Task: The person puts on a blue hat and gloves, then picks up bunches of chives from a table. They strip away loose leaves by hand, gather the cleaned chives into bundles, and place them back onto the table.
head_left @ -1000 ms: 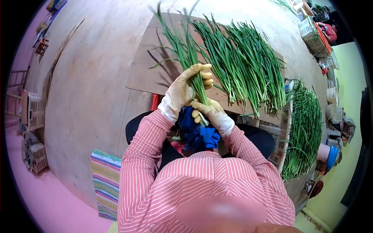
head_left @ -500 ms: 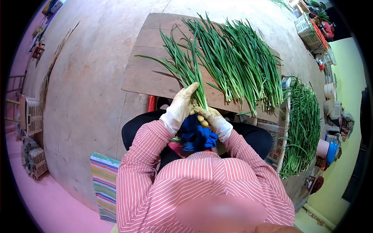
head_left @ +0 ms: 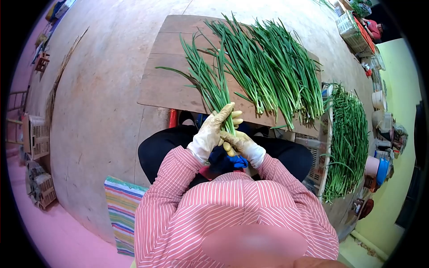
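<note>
Got both hands closed on one bunch of green onions. My left hand is wrapped round the stalks and my right hand grips just below it. The leaves fan out ahead over the board, with the big pile off to the right.

One bunch of green onions: long, slender green leaves, tips fanned apart, stalks paler at the base. It stands tilted away from me, base clasped between my left hand and right hand.
</note>
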### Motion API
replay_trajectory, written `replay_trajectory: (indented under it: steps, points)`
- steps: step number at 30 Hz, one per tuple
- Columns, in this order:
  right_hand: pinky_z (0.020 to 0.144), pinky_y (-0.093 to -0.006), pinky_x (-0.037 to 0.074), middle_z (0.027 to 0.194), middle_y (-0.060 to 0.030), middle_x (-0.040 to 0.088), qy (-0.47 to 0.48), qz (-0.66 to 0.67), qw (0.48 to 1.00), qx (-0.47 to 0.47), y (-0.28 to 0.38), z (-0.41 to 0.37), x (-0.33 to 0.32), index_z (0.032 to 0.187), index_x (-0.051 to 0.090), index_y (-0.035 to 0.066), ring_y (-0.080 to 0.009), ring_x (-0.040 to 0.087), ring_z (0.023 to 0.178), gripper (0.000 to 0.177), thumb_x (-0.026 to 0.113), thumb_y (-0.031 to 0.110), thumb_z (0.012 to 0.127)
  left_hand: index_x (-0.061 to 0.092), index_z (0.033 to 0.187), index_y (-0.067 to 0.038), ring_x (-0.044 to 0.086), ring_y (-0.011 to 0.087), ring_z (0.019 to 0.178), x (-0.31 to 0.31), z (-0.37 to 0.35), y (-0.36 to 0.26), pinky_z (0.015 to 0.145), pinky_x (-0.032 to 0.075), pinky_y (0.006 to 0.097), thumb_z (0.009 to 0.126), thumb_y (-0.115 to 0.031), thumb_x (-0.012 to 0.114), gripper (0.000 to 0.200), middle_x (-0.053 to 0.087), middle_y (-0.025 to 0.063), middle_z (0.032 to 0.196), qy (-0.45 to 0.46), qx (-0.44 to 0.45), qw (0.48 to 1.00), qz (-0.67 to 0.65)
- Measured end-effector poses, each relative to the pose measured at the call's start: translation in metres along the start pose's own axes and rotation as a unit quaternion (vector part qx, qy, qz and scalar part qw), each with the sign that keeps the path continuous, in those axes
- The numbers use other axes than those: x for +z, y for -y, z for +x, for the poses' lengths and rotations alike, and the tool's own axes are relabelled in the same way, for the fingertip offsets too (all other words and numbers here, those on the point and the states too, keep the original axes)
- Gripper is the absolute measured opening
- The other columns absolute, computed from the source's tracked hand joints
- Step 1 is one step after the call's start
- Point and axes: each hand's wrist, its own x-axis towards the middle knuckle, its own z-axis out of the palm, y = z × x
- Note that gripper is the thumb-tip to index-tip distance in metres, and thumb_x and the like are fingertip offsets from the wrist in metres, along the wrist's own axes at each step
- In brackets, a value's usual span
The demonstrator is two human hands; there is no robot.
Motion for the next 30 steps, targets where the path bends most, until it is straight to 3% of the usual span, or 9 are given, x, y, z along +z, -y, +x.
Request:
replay_trajectory:
  steps: [4, 7, 10, 11, 16, 21, 22, 25, 30]
  points:
    - [0.052, -0.0194, 0.042, 0.07, -0.0002, 0.062, 0.002, 0.015, 0.999, 0.038, 0.011, -0.011, 0.003, 0.09, 0.061, 0.009, -0.01, 0.058, 0.056, 0.034, 0.058, 0.043, 0.094, 0.054, 0.132, -0.014, 0.063, 0.0163, 0.086, 0.003, -0.003, -0.002, 0.071, 0.054, 0.0326, 0.091, -0.039, 0.063, 0.049, 0.063, 0.0054, 0.1, 0.007, -0.009, 1.0, 0.015]
    - [0.058, -0.023, 0.045, 0.081, -0.001, 0.062, 0.022, -0.125, 0.992, 0.017, 0.021, -0.017, -0.006, 0.101, 0.063, 0.008, -0.0109, 0.059, 0.066, 0.045, 0.057, 0.052, 0.091, 0.053, 0.133, -0.014, 0.063, 0.0142, 0.08, 0.006, -0.004, -0.003, 0.069, 0.054, 0.0297, 0.093, -0.037, 0.061, 0.047, 0.062, 0.0023, 0.093, 0.035, -0.015, 0.999, 0.007]
    - [0.068, -0.0292, 0.049, 0.08, -0.007, 0.068, -0.124, -0.4, 0.908, 0.014, 0.059, -0.038, -0.006, 0.098, 0.069, 0.004, -0.0152, 0.065, 0.073, 0.051, 0.061, 0.053, 0.088, 0.053, 0.132, -0.011, 0.063, 0.0139, 0.076, 0.003, 0.007, 0.001, 0.066, 0.054, 0.0275, 0.093, -0.034, 0.061, 0.046, 0.063, 0.0025, 0.089, 0.068, 0.004, 0.998, 0.005]
    - [0.071, -0.0299, 0.05, 0.08, -0.0097, 0.069, -0.198, -0.408, 0.889, -0.068, 0.041, -0.03, -0.023, 0.097, 0.071, 0.003, -0.0166, 0.066, 0.076, 0.052, 0.062, 0.053, 0.086, 0.053, 0.132, -0.01, 0.063, 0.0138, 0.074, 0.002, 0.01, 0.002, 0.065, 0.054, 0.0264, 0.093, -0.033, 0.062, 0.046, 0.064, 0.003, 0.087, 0.08, 0.026, 0.996, 0.014]
    - [0.067, -0.024, 0.048, 0.078, -0.0058, 0.067, -0.268, -0.249, 0.907, -0.21, 0.092, -0.033, -0.024, 0.096, 0.066, -0.005, -0.01, 0.06, 0.072, 0.035, 0.064, 0.029, 0.09, 0.055, 0.128, -0.005, 0.063, 0.0136, 0.07, 0.013, 0.001, 0.003, 0.063, 0.052, 0.0244, 0.093, -0.029, 0.062, 0.043, 0.065, 0.0041, 0.085, 0.061, 0.005, 0.996, 0.072]
    - [0.073, -0.0262, 0.05, 0.087, -0.0093, 0.07, -0.313, -0.2, 0.897, -0.237, 0.115, 0.002, -0.04, 0.101, 0.066, -0.004, -0.0131, 0.064, 0.078, 0.041, 0.068, 0.035, 0.087, 0.054, 0.127, -0.004, 0.061, 0.0121, 0.066, 0.02, -0.004, 0.005, 0.06, 0.05, 0.0225, 0.093, -0.028, 0.062, 0.042, 0.064, 0.0043, 0.084, 0.092, -0.014, 0.992, 0.085]
    - [0.065, -0.0222, 0.044, 0.084, -0.0017, 0.064, -0.324, -0.194, 0.907, -0.186, 0.123, 0.006, -0.04, 0.104, 0.062, -0.004, -0.0073, 0.053, 0.07, 0.042, 0.068, 0.035, 0.089, 0.054, 0.128, -0.004, 0.059, 0.0107, 0.066, 0.021, -0.006, 0.004, 0.061, 0.049, 0.0215, 0.094, -0.027, 0.062, 0.042, 0.064, 0.0042, 0.083, 0.087, -0.018, 0.992, 0.095]
    - [0.064, -0.0213, 0.042, 0.081, 0.0, 0.063, -0.336, -0.168, 0.895, -0.24, 0.128, 0.015, -0.046, 0.098, 0.064, -0.001, -0.007, 0.052, 0.068, 0.036, 0.069, 0.033, 0.087, 0.054, 0.128, -0.003, 0.059, 0.0111, 0.067, 0.022, -0.005, 0.004, 0.061, 0.049, 0.0217, 0.094, -0.025, 0.062, 0.041, 0.063, 0.0043, 0.083, 0.107, -0.036, 0.989, 0.092]
    - [0.062, -0.02, 0.04, 0.081, 0.0017, 0.064, -0.23, -0.051, 0.941, -0.242, 0.133, 0.005, -0.052, 0.09, 0.067, 0.007, -0.0057, 0.05, 0.065, 0.023, 0.07, 0.029, 0.086, 0.05, 0.13, -0.002, 0.062, 0.0142, 0.071, 0.019, -0.002, 0.002, 0.065, 0.049, 0.0242, 0.095, -0.027, 0.06, 0.044, 0.064, 0.0059, 0.087, 0.139, -0.037, 0.984, 0.102]
